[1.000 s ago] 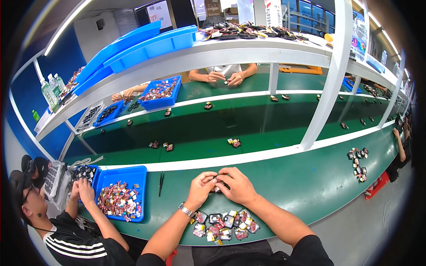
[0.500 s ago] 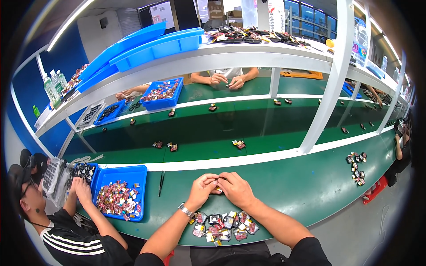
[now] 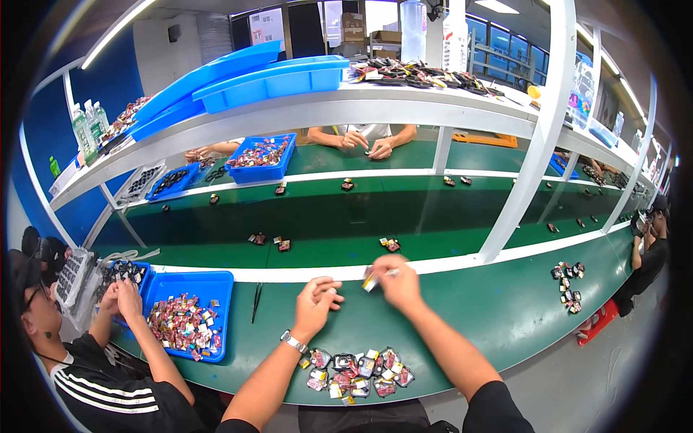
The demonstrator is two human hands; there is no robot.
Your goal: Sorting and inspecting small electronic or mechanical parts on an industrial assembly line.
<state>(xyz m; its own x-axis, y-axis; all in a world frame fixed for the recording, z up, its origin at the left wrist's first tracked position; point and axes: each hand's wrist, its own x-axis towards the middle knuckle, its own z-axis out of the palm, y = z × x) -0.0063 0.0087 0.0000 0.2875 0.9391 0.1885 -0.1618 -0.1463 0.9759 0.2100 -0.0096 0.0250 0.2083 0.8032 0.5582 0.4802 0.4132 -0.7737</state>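
My right hand (image 3: 398, 285) reaches over the far edge of the near green worktop, its fingers closed on a small electronic unit (image 3: 369, 280) with a yellow-and-white tab; motion blurs it. To its left, my left hand (image 3: 316, 304) is raised over the worktop, fingers loosely bent and apart, with nothing visible in them. Between my forearms, near the front edge, lies a cluster of similar units (image 3: 359, 373) with clear or black cases, reddish parts and yellow-and-white tabs.
Black tweezers (image 3: 257, 302) lie beside a blue tray (image 3: 228, 317) of reddish parts. A co-worker (image 3: 94, 375) sits at left. Past a white rail (image 3: 325, 273), several units rest on a green belt (image 3: 325, 249). A white post (image 3: 530, 144) rises at right; more units (image 3: 568, 285) lie beyond.
My hands have parted. The right one has moved forward, carrying a unit toward the rail; the left has drawn slightly left and its fingers have loosened. The view has shifted a little.
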